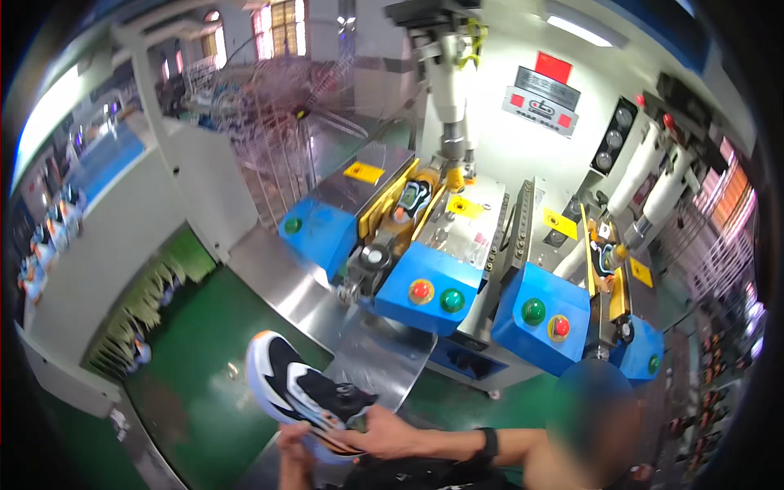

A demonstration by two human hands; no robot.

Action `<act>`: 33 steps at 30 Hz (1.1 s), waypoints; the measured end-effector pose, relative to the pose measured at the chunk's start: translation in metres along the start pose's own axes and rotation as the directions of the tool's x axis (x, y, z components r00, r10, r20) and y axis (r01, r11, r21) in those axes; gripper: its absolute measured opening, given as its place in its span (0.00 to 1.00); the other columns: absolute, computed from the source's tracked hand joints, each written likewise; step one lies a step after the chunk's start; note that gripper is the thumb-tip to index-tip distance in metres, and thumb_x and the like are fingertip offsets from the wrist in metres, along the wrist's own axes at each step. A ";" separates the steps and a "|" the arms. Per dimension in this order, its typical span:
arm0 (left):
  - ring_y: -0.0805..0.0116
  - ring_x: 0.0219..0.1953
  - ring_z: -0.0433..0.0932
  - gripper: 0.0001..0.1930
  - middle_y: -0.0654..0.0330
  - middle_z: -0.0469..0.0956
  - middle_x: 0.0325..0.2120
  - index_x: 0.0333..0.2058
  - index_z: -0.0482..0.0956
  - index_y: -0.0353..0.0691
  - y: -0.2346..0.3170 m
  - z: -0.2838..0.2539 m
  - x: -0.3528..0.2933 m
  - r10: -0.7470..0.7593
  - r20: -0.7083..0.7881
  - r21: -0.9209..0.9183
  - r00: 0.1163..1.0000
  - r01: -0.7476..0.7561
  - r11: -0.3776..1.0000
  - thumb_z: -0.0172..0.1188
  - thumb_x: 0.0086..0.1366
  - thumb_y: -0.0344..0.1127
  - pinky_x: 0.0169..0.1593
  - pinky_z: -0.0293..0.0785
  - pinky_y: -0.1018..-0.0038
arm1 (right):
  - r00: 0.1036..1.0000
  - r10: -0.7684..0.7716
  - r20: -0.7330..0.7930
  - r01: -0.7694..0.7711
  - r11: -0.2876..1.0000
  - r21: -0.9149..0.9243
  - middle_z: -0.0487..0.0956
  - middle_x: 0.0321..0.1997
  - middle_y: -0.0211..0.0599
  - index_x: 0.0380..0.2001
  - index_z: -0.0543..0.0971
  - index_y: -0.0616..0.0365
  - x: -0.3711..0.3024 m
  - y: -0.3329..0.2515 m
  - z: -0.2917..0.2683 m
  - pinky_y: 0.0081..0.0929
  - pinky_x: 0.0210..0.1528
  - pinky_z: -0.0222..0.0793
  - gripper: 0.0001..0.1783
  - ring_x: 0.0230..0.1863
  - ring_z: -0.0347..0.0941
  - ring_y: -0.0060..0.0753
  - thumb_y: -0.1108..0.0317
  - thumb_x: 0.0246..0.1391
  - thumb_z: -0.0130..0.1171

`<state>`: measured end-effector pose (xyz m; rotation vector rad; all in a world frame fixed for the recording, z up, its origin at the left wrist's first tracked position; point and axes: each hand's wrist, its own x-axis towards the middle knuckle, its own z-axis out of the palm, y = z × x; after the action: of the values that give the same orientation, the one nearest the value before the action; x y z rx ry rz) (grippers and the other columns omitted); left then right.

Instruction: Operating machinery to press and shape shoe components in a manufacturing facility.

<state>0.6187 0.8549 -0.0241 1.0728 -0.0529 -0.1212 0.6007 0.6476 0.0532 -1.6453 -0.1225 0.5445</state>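
Note:
A sneaker [306,388] in black, white, light blue and orange is held in front of me at the lower middle, over a metal shelf. Its toe points up and to the left. My right hand [388,433], with a black band on the wrist, grips it around the heel and collar. The fingers of my left hand [296,445] close on the lower side, by the sole edge. Ahead stands a white two-station pressing machine. One shoe [415,196] sits in its left station between yellow pads, and another shoe [606,257] sits in the right station.
Blue control boxes [429,290] with red and green buttons front the machine. Metal press arms [449,106] hang above the stations. On the left is a grey tunnel [196,171] with a fringe curtain, a green belt [196,376] and several shoes. A large wire-guarded fan [269,122] stands behind.

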 end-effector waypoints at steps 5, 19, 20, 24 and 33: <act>0.59 0.50 0.73 0.32 0.52 0.71 0.50 0.58 0.61 0.32 -0.054 0.125 0.041 -0.303 -0.028 -0.164 0.953 0.295 0.941 0.55 0.51 0.30 0.55 0.69 0.64 | 0.987 -0.023 -0.157 0.049 0.986 0.160 0.72 0.51 0.40 0.56 0.65 0.63 -0.041 0.036 -0.101 0.30 0.57 0.62 0.34 0.52 0.67 0.31 0.60 0.49 0.66; 0.48 0.44 0.77 0.36 0.36 0.74 0.42 0.49 0.66 0.22 -0.184 0.293 0.562 -0.253 0.518 0.851 0.817 -0.522 0.055 0.64 0.52 0.49 0.45 0.73 0.61 | 0.778 0.279 -0.562 0.096 0.833 0.545 0.77 0.23 0.35 0.30 0.76 0.65 0.003 -0.029 -0.236 0.25 0.34 0.73 0.07 0.29 0.75 0.25 0.71 0.53 0.58; 0.47 0.38 0.79 0.29 0.36 0.76 0.35 0.44 0.70 0.23 -0.194 0.294 0.573 -0.349 0.508 0.861 0.787 -0.455 0.228 0.63 0.53 0.46 0.42 0.74 0.61 | 0.719 0.308 -0.623 -0.044 0.915 0.401 0.76 0.21 0.33 0.27 0.77 0.63 0.009 -0.028 -0.240 0.24 0.30 0.71 0.07 0.26 0.73 0.23 0.69 0.53 0.59; 0.59 0.34 0.78 0.22 0.48 0.77 0.33 0.43 0.71 0.28 -0.158 0.291 0.588 -0.271 0.606 0.724 0.748 -0.377 0.578 0.62 0.55 0.39 0.39 0.74 0.64 | 0.571 0.446 -0.689 -0.139 0.880 0.455 0.74 0.19 0.27 0.21 0.79 0.59 0.032 -0.015 -0.243 0.24 0.22 0.65 0.09 0.21 0.69 0.20 0.68 0.52 0.60; 0.75 0.37 0.75 0.27 0.62 0.75 0.38 0.55 0.64 0.32 -0.039 0.104 0.495 -0.147 0.166 0.072 0.975 0.137 0.988 0.58 0.59 0.35 0.40 0.72 0.78 | 0.548 0.626 -0.554 -0.034 0.679 0.733 0.77 0.36 0.40 0.47 0.70 0.64 0.188 -0.056 -0.340 0.30 0.17 0.71 0.21 0.23 0.76 0.32 0.61 0.56 0.58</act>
<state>1.0960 0.6845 -0.0164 1.1240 -0.1353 -0.3433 0.9206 0.4205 0.0720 -1.0425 1.0143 0.0737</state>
